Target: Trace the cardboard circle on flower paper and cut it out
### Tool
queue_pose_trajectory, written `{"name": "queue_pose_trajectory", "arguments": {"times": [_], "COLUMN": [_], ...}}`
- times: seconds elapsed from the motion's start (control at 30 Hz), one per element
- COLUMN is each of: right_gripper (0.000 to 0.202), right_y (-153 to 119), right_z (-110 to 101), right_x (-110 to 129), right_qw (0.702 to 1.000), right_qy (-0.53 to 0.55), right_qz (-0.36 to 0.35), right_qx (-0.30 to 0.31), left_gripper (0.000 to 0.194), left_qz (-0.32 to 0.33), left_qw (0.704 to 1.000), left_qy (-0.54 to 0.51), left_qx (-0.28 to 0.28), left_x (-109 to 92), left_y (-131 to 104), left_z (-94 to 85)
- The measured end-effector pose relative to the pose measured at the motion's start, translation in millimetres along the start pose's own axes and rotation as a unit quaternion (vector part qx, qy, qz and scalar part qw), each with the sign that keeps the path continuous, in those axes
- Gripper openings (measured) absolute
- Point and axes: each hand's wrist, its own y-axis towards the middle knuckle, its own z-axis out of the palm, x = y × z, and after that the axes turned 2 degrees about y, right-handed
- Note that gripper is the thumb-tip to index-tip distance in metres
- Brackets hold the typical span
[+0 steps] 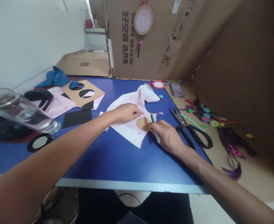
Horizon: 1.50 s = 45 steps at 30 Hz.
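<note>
A white cloth (130,101) with faint pink patterning lies on the blue table, its far end bunched up. On its near right part rests a tan cardboard disc (141,123). My left hand (128,112) presses on the cloth just above the disc, index finger stretched out and nothing in it. My right hand (166,134) holds a green pen (152,118), and its fingertips touch the right edge of the disc. The pen's green end points away from me, and its clear end sticks out below my fingers.
Black-handled scissors (185,124) lie right of my right hand. Tassels (235,171) and small coloured pieces lie farther right. On the left are a tilted glass of water (32,113), black sheets (77,118), a cardboard piece with round holes (93,88) and a tape roll (39,142).
</note>
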Motion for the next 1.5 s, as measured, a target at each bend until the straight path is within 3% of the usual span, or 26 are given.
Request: {"name": "queue_pose_trajectory", "arguments": {"times": [0.1,0.2,0.4,0.9,1.13,1.33,1.5], "right_gripper": [0.028,0.027,0.024,0.026,0.026,0.026,0.034], "right_y": [0.2,0.8,2.3,3.8,3.2,-0.3,4.5], "right_z": [-0.5,-1.2,-0.7,0.9,-7.9,-25.1,-24.9], "right_x": [-0.4,-0.2,-0.2,-0.2,3.2,15.0,26.3], "right_qw": [1.000,1.000,1.000,1.000,0.997,0.967,0.915], "right_qy": [-0.001,-0.002,0.000,0.024,0.066,0.182,0.305], "right_qz": [-0.008,-0.010,-0.009,0.004,0.013,0.079,0.219], "right_qx": [0.011,0.016,0.016,0.001,-0.046,-0.160,-0.149], "left_gripper": [0.043,0.047,0.055,0.065,0.055,0.044,0.039], "left_qz": [0.016,0.053,0.042,0.044,0.033,0.024,0.009], "left_qw": [0.997,0.995,0.995,0.990,0.988,0.992,0.992], "left_qy": [0.034,0.033,-0.012,-0.034,-0.030,-0.040,-0.062], "left_qx": [-0.062,-0.075,-0.094,-0.127,-0.146,-0.121,-0.105], "left_x": [-9.4,-19.5,-29.7,-14.9,-21.6,-22.2,-21.4], "left_y": [-10.7,-23.3,-38.2,-38.9,-42.6,-45.7,-46.9], "left_z": [7.4,23.6,48.6,71.5,73.1,71.9,71.8]}}
